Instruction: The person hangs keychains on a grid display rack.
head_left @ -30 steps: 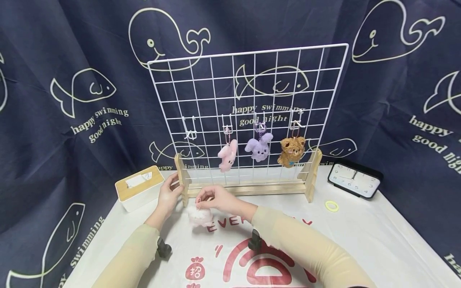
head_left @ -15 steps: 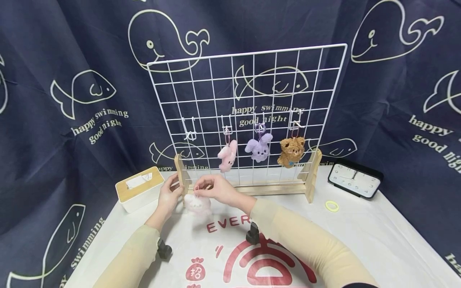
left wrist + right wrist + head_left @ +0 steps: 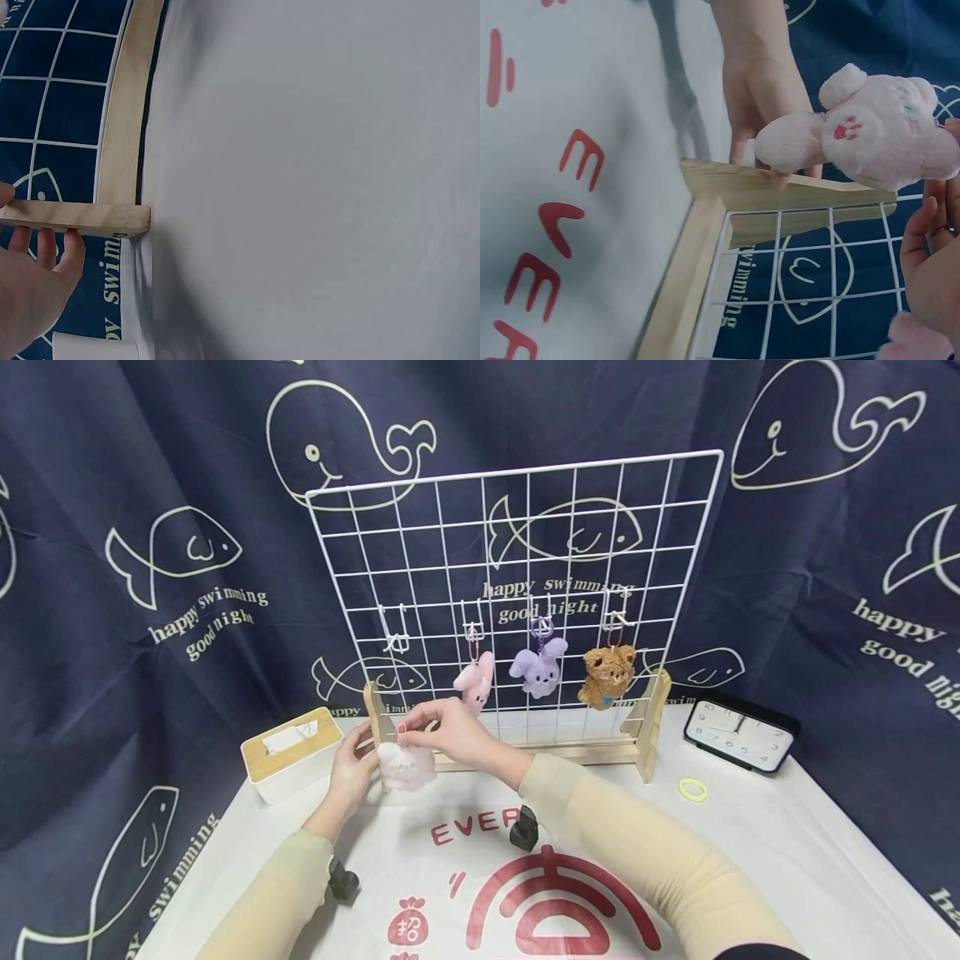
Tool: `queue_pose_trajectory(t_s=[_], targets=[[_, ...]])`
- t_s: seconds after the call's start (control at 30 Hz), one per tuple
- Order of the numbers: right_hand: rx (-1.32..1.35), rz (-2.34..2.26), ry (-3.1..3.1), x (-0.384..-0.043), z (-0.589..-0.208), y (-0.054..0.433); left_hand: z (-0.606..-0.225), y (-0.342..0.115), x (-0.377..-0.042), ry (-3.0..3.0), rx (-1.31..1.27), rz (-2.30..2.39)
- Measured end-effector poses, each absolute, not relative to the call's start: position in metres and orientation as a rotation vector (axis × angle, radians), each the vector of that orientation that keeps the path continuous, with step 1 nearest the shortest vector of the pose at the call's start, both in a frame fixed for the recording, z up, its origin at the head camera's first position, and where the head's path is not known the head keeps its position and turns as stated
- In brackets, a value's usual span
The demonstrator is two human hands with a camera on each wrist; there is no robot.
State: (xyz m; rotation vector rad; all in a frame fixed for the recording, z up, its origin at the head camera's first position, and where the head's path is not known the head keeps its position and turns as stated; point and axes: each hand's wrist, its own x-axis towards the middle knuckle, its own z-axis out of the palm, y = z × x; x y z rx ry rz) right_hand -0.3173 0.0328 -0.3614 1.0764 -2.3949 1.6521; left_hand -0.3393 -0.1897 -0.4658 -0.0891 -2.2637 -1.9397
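Observation:
A pale pink plush keychain point(image 3: 407, 767) dangles from my right hand point(image 3: 452, 731), which pinches the small loop at its top. In the right wrist view the plush point(image 3: 877, 127) shows a pink paw mark on its body. My left hand point(image 3: 351, 772) grips the left wooden foot of the stand point(image 3: 82, 217), thumb on one side and fingertips on the other. A white wire grid point(image 3: 528, 518) rises from this stand. From its hooks hang a pink plush point(image 3: 475, 681), a purple rabbit plush point(image 3: 542, 670) and a brown bear plush point(image 3: 607, 675). The leftmost hook point(image 3: 397, 642) carries nothing.
A white tissue box point(image 3: 292, 752) with a wooden lid stands left of the grid. On the right are a black-framed clock point(image 3: 738, 732) and a yellow ring point(image 3: 692, 789). A dark blue printed curtain point(image 3: 187, 435) hangs behind the white tablecloth point(image 3: 420, 877).
My right hand has lifted the pale pink plush off the tablecloth, upward and slightly left toward the stand's left foot. The left hand has stayed on the wood.

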Motion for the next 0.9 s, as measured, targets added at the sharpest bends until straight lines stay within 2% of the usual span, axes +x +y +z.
queue_pose_trajectory(t_s=[0.9], targets=[[0.908, 1.683, -2.257, -0.328, -0.305, 0.02, -0.472, -0.189, -0.34, -2.238, -0.124, -1.882]])
